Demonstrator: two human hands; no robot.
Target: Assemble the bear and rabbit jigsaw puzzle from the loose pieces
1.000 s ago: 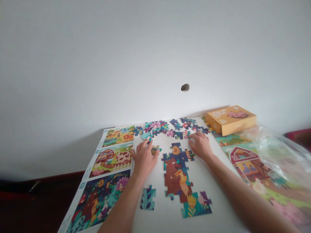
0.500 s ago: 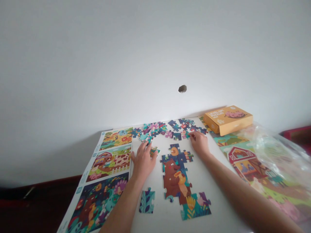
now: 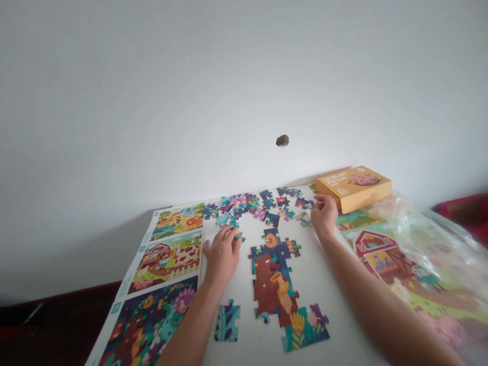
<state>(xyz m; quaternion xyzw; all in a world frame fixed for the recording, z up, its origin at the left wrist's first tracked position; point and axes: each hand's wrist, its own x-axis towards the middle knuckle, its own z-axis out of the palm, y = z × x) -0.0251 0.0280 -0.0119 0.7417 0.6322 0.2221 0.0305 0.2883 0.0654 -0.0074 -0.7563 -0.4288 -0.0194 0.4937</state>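
Note:
My left hand (image 3: 222,254) rests on the white surface with its fingers spread, holding nothing that I can see. A small green and orange puzzle piece (image 3: 239,237) lies by its fingers. Farther back on the right, my right hand (image 3: 325,216) has thumb and fingers pinched at the edge of a dark blue puzzle piece (image 3: 303,203). Between my arms lies the joined puzzle section (image 3: 271,284) with a brown bear and a honey pot. A separate teal leaf-patterned piece (image 3: 227,321) sits near my left forearm.
Loose puzzle pieces (image 3: 240,202) are heaped along the back by the wall. A picture sheet (image 3: 170,254) with several scenes lies at the left. The orange puzzle box (image 3: 354,188) stands at the back right, near clear plastic wrap (image 3: 430,244) over a farm picture.
My right hand has moved right and slightly back, away from the pink and teal piece, uncovering a pale piece. My left hand stays nearly in place. The view has shifted slightly.

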